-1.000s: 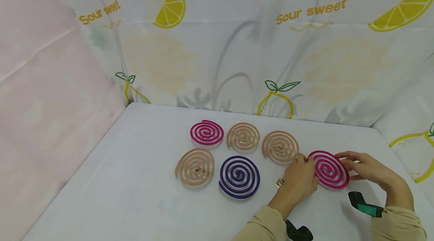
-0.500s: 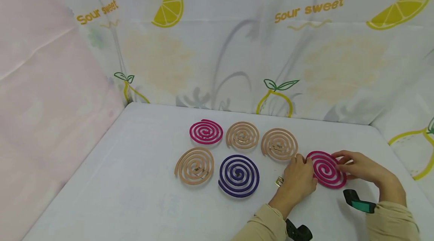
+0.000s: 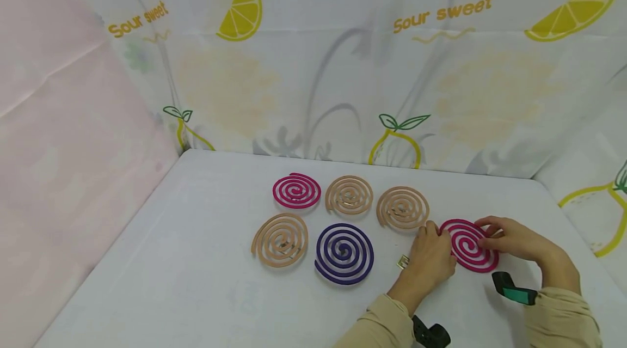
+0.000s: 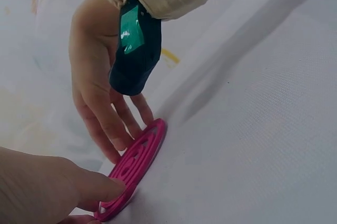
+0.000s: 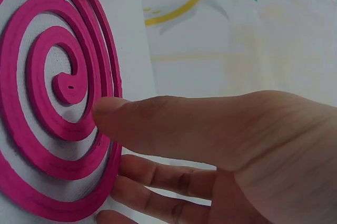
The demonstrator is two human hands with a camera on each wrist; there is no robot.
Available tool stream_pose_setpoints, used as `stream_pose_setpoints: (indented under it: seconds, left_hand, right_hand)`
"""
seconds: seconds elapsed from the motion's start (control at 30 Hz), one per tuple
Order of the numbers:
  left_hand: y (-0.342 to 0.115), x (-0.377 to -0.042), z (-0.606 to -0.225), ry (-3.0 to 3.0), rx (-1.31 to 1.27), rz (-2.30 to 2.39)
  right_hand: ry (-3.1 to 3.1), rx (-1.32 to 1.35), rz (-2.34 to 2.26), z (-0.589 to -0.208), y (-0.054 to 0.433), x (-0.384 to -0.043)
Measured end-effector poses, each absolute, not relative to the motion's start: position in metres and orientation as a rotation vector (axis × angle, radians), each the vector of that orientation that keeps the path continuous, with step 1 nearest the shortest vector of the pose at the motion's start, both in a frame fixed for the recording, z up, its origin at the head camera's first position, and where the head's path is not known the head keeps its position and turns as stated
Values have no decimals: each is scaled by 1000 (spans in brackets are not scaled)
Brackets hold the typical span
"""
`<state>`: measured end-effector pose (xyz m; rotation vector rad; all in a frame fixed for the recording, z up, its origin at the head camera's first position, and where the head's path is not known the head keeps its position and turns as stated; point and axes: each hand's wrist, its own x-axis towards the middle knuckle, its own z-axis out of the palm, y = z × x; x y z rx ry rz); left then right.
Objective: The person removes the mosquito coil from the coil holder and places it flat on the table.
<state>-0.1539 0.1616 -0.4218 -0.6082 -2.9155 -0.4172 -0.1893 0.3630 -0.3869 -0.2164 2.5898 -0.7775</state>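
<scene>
Both of my hands hold a pink spiral mosquito coil at the right of the table. My left hand pinches its left rim, the thumb lying over the coil in the left wrist view. On the opposite rim is my right hand; in the right wrist view its thumb presses on the upper face while the other fingers reach behind the edge. The coil's far edge looks tilted up in the left wrist view. A small gold metal piece lies just left of my left wrist.
Left of my hands, a back row has a pink coil and two tan coils, one beside the other. In front lie a tan coil and a purple coil. A printed cloth backdrop rises behind the white table.
My right hand has shifted slightly left and its thumb has come over the coil's face. The held coil has moved a little left; the left hand stays on its rim.
</scene>
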Motion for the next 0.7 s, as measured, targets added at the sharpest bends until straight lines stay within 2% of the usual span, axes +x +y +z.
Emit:
stream_pose_setpoints:
  seconds: [0.7]
  left_hand:
    - [158, -155, -417, -2950, -674, -459]
  right_hand:
    - [2599, -239, -772, -386, 362, -186]
